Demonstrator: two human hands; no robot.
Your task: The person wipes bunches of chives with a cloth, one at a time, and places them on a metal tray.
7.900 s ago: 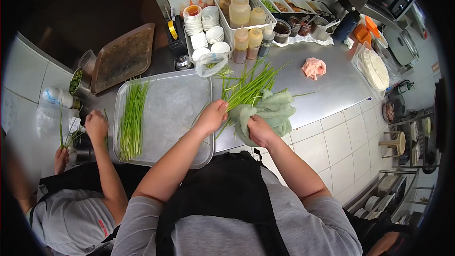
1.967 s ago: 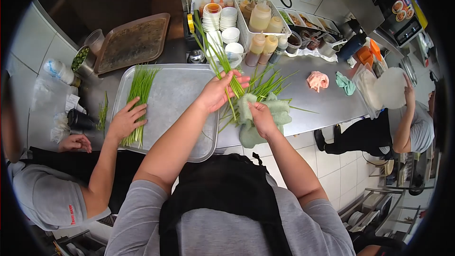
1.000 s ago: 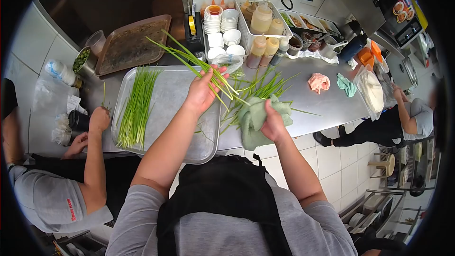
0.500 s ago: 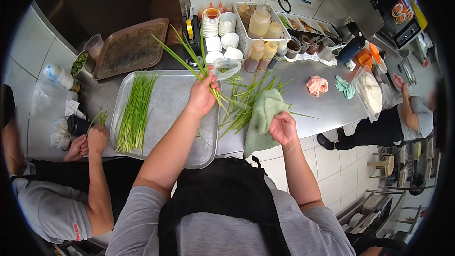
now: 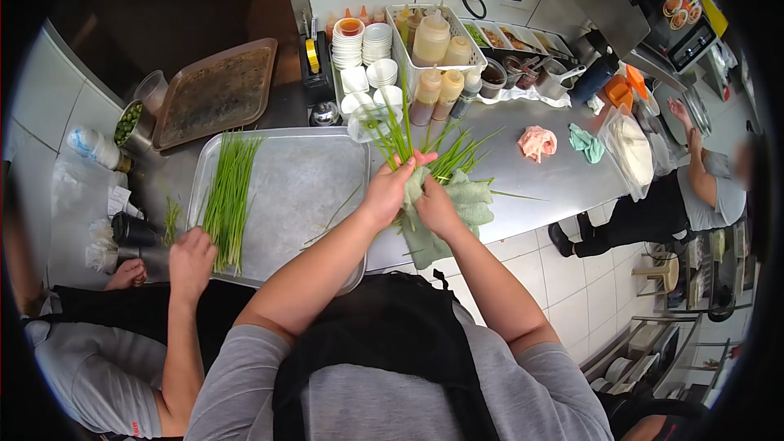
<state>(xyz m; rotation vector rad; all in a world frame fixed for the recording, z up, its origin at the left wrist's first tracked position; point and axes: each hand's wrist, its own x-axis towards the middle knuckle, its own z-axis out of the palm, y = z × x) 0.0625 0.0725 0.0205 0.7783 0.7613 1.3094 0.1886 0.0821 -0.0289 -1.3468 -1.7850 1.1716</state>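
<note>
My left hand (image 5: pixel 390 190) is closed around a few long chives (image 5: pixel 404 135), their tips pointing away from me. Right beside it, my right hand (image 5: pixel 437 206) grips a green cloth (image 5: pixel 472 198), which is gathered against the lower part of the stalks. Behind the cloth, a loose heap of chives (image 5: pixel 459 157) lies on the steel counter (image 5: pixel 523 192). To the left stands a metal tray (image 5: pixel 314 167) with a neat row of chives (image 5: pixel 229 204) along its left side. My fingers and the cloth hide the stalk ends.
A co-worker's hand (image 5: pixel 193 261) is close to the tray's left edge. Sauce bottles (image 5: pixel 429 94), stacked white cups (image 5: pixel 347 45) and a brown tray (image 5: pixel 216 94) stand at the back. Pink (image 5: pixel 537 142) and teal (image 5: pixel 586 145) cloths lie to the right.
My two hands have come together, the cloth moving left to the chives in my left hand. That bunch has swung more upright. The co-worker's hand has moved right, toward the tray.
</note>
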